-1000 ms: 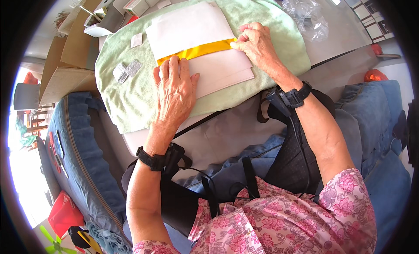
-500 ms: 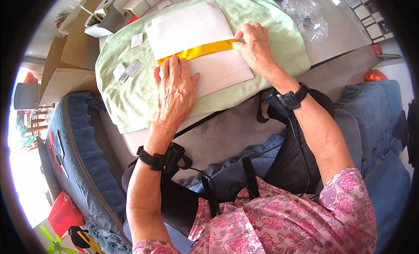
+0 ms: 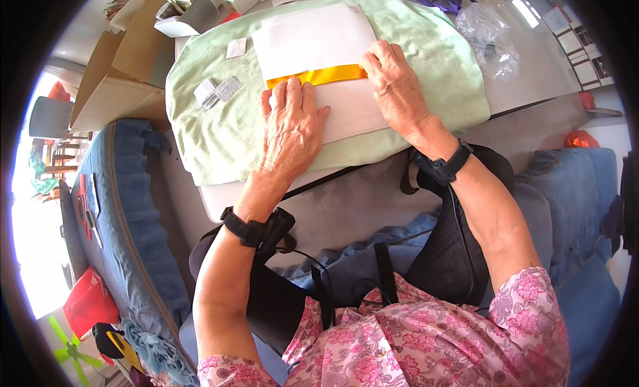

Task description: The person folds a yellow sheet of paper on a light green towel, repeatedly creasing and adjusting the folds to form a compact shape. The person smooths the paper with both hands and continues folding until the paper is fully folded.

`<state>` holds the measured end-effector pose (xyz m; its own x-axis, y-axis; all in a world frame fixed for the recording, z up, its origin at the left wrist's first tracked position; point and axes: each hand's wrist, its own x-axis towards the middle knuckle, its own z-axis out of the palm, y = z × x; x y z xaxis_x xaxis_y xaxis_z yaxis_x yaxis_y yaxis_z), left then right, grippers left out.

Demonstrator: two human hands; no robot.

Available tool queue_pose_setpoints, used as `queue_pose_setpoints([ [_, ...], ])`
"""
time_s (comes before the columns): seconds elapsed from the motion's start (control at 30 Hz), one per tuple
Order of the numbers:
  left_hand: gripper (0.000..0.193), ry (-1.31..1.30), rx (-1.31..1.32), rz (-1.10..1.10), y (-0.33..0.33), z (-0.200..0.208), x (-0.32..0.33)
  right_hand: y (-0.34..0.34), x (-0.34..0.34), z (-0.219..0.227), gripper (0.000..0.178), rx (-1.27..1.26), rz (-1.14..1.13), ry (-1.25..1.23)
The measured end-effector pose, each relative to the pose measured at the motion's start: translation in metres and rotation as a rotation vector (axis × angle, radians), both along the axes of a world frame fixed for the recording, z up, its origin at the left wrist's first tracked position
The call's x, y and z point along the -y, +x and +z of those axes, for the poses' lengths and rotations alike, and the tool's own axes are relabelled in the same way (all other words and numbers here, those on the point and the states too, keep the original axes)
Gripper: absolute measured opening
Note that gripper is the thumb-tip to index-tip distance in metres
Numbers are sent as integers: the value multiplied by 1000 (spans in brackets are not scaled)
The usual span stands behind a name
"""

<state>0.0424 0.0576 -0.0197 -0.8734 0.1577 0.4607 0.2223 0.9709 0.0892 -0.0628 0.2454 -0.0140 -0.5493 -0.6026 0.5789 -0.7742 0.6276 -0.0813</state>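
A yellow satin-looking ribbon lies across white paper sheets, roughly from their left edge to their right. My left hand rests flat on the lower left of the paper, fingers stretched, its fingertips touching the ribbon's left part. At the other end my right hand is closed, thumb and fingers pinching the ribbon by the paper's right edge. Under the paper is a pale green towel. A small white paper square and silvery foil pieces lie on the towel to the left.
A cardboard box stands left of the table, with a white holder beyond it. Clear crumpled plastic lies at the far right of the table. Blue cushioned seating surrounds me.
The view has shifted, so the table appears further right. My right hand's fingers are more curled at the ribbon's end, and the ribbon slants less. My left hand stays on the paper.
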Motion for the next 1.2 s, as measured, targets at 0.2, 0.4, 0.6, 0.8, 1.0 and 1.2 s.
queue_pose_setpoints([
  [0.2,40,15,-5,-4,0,1,0,13,3,-7,39,68,27,-10],
  [0.4,41,37,-6,-14,1,3,0,23,4,-10,48,27,88,9],
  [0.6,39,60,11,-9,1,6,0,29,4,-16,62,71,67,36],
  [0.8,40,63,19,-6,2,7,1,28,6,-17,66,82,51,49],
  [1.0,43,24,-34,-2,1,3,0,27,10,-11,68,70,69,57],
  [1.2,43,40,-46,3,1,1,0,27,14,-17,67,134,94,-21],
])
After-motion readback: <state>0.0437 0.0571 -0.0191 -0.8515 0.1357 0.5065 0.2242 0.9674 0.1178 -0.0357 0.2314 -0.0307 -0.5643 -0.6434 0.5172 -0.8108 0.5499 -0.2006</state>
